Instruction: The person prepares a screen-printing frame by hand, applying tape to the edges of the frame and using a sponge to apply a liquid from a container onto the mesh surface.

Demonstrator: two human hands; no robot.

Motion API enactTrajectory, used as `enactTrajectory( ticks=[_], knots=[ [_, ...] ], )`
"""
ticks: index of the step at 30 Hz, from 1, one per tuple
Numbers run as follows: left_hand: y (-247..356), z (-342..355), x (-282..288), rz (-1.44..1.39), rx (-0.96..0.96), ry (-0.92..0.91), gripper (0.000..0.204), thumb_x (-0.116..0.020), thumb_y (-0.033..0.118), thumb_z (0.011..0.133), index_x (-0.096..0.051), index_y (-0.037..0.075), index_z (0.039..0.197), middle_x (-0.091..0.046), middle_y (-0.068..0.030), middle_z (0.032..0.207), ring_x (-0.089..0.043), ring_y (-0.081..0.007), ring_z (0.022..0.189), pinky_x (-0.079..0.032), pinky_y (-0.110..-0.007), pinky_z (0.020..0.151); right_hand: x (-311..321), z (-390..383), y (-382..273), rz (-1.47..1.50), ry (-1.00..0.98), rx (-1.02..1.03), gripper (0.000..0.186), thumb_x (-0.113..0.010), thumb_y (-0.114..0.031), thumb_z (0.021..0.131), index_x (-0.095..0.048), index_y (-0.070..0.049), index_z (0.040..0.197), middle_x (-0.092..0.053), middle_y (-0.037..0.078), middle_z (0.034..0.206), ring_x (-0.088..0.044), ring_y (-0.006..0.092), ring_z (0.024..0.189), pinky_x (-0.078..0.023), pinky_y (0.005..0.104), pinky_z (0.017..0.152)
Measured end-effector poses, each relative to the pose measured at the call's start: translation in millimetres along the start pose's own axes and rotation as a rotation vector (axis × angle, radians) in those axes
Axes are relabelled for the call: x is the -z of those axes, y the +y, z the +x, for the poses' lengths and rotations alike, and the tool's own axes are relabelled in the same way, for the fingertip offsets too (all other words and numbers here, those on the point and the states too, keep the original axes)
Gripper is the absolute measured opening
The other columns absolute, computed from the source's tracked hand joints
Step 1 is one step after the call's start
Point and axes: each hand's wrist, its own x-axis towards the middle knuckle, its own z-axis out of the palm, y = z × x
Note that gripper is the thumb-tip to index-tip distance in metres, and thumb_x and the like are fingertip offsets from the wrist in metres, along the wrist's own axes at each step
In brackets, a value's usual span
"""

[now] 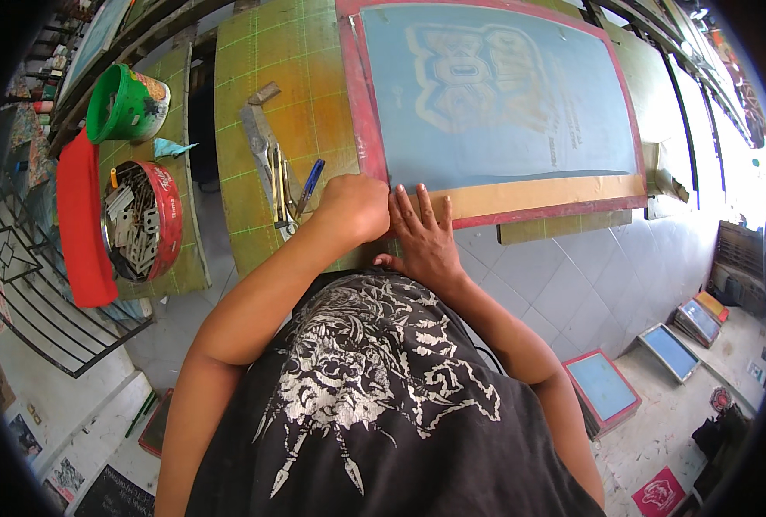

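Observation:
A large red-framed printing screen [361, 95] with blue mesh and a pale design lies on a green cutting mat [279, 77]. Brown tape [538, 194] runs along the frame's near edge. My left hand [354, 207] is curled into a fist at the frame's near left corner; what it holds is hidden. My right hand [424, 234] lies flat, fingers spread, pressing on the tape and frame edge beside it.
Scissors [279, 185], a metal blade [258, 129] and a blue pen [310, 185] lie left of the frame. Farther left stand a red round tin of metal pieces [172, 215], a green bucket [124, 103] and a red cloth [81, 215]. More framed screens [602, 388] rest on the tiled floor.

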Motion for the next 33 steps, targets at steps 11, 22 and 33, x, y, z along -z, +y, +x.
enactTrajectory(
  ticks=[11,22,33],
  knots=[
    [7.0,-3.5,-1.3,0.001,0.016,0.051,0.025,-0.059,0.023,0.085,-0.073,0.004,0.093,-0.071,-0.0210,0.092,-0.069,-0.0402,0.088,-0.054,-0.051,0.080,-12.3,-0.1,10.5,0.045,0.048,0.081,0.099,-0.043,-0.078,0.084,-0.034,-0.008,0.153,-0.028,0.009,0.161,-0.018,0.0362,0.150,-0.010,0.0685,0.115],
    [16.7,-8.9,-28.7,0.188,-0.023,0.250,0.020,-0.061,0.020,0.088,-0.072,0.008,0.100,-0.069,-0.0175,0.088,-0.070,-0.0332,0.078,-0.056,-0.045,0.069,-8.1,4.9,3.6,-0.034,0.050,0.090,0.087,-0.052,-0.071,0.081,-0.054,-0.007,0.140,-0.034,0.010,0.157,-0.019,0.0344,0.150,-0.018,0.0681,0.115],
    [15.3,-23.0,-41.3,0.194,-0.026,0.381,0.019,-0.061,0.017,0.088,-0.071,0.011,0.103,-0.061,-0.0169,0.088,-0.068,-0.0328,0.069,-0.056,-0.042,0.059,-5.4,6.5,0.0,0.037,-0.003,0.055,0.084,-0.069,-0.060,0.077,-0.055,-0.003,0.137,-0.029,0.014,0.159,-0.023,0.0474,0.145,-0.027,0.0698,0.110]
  ],
)
